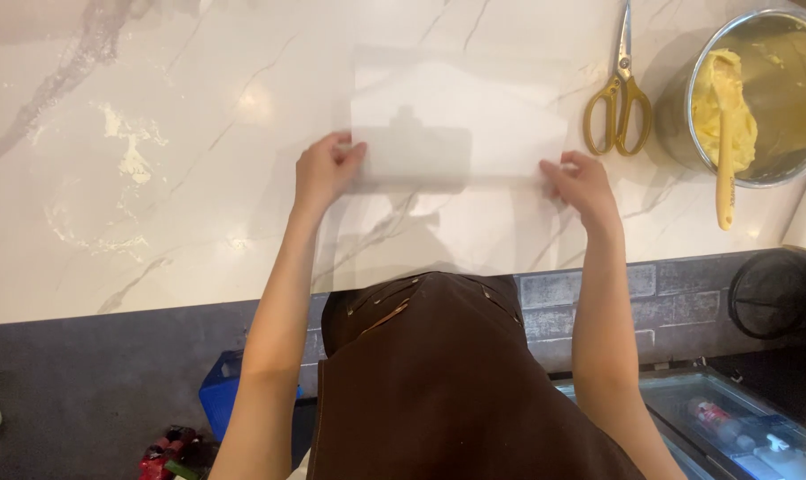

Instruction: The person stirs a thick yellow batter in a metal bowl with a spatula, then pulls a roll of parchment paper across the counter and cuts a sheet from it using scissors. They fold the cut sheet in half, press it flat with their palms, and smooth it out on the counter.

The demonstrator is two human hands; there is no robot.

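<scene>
Gold-handled scissors (618, 93) lie on marble counter (154, 222), just up-right of the grip. Further right: steel bowl (776, 160) w/ yellow dough (721, 107) and a yellow spatula (726, 169) leaning in it. Flour smears (127, 160) well left. Brown apron (447, 382) below.

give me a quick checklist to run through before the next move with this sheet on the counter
1. Left hand grips the left edge of the sheet: ok.
2. Right hand grips the right edge: ok.
3. Sheet lying flat and straight: cannot tell, it is blurred.
4. Scissors clear of the sheet, lying beside it to the right: ok.
5. Bowl of yellow batter, spatula in it, apart from the sheet: ok.
6. Counter clean: not ok, flour smears to the left of the hands.
</scene>
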